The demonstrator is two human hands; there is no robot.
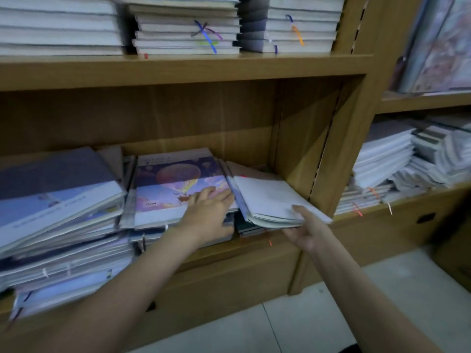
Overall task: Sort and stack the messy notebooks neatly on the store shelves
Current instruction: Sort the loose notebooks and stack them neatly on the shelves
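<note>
On the wooden shelf [254, 244], the left hand [211, 215] lies flat with straight fingers on the balloon notebook [175, 184]. Just right of it, the right hand [307, 226] grips the tilted white notebook [270, 197].

Shelving: a light brown wood-grain shelf unit [178, 70] fills most of the view, with a thick horizontal board across the upper part.
Back panel: the same wood grain behind the middle compartment [178, 115], darker near the top where the board above shades it.
Upright: a wooden side post [356, 110] with a column of small slots divides this unit from a neighbouring shelf unit [420, 101] on the right.
Base: a plain wooden plinth [229, 284] runs below the lowest shelf.
Floor: pale tiles [318, 324] with thin dark joints, lower right.
Light: soft, even indoor light.
</note>
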